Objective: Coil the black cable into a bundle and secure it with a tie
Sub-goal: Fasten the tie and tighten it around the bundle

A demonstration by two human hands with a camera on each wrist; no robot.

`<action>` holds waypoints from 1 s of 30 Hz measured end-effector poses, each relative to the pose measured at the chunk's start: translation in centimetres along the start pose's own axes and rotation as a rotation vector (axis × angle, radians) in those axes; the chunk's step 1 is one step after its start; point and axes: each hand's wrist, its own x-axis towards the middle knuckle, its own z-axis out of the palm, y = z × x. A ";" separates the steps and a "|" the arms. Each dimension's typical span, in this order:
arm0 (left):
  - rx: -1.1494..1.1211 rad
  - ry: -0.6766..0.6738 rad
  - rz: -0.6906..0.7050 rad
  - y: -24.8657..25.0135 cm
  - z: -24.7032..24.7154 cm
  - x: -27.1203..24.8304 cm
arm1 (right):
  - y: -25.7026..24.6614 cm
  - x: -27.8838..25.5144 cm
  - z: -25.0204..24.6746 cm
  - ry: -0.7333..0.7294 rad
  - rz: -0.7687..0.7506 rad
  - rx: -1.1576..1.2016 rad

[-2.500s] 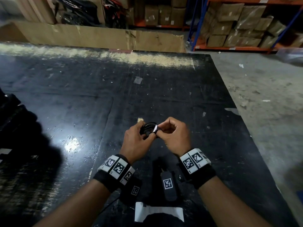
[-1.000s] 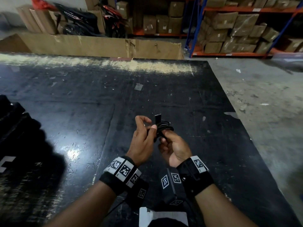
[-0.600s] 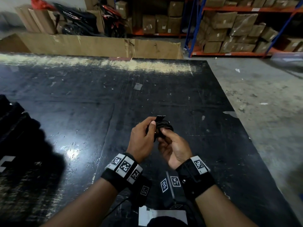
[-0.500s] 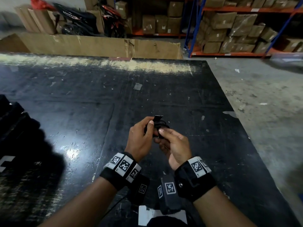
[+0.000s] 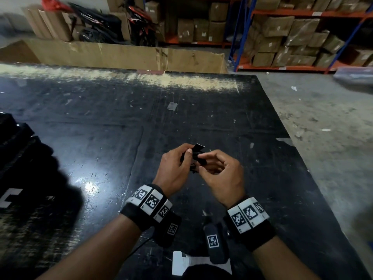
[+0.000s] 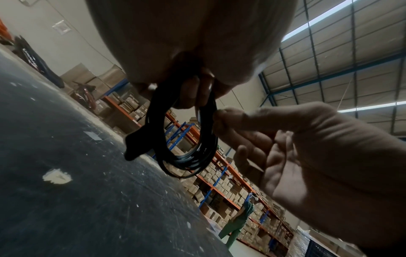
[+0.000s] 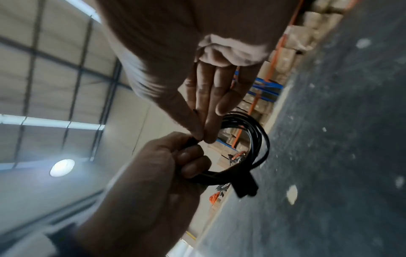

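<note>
Your left hand (image 5: 173, 168) grips the coil (image 6: 186, 139) (its loops show only from the wrists) while your right hand (image 5: 220, 174) pinches its tie (image 5: 198, 156).

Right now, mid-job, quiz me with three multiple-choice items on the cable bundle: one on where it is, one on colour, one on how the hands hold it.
1. The cable coil is:
A. flat on the table
B. held above the table
C. on a shelf

2. The flat tie tab is:
A. white
B. red
C. black

3. The right hand:
A. pinches the coil
B. lies flat on the table
C. hangs idle

Key: B, the left hand grips the coil in the air; C, the tab is dark like the cable; A, fingertips meet on the coil.
</note>
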 end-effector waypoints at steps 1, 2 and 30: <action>0.010 -0.014 -0.002 0.1 0.0 0.0 | 0.1 0.0 -0.1 0.015 -0.062 -0.084; 0.019 -0.024 -0.003 0.2 -0.1 0.0 | 0.1 0.1 -0.2 0.033 -0.119 -0.161; -0.399 -0.433 -0.162 0.4 -1.4 1.2 | 1.7 2.9 -3.0 -0.011 -0.023 0.037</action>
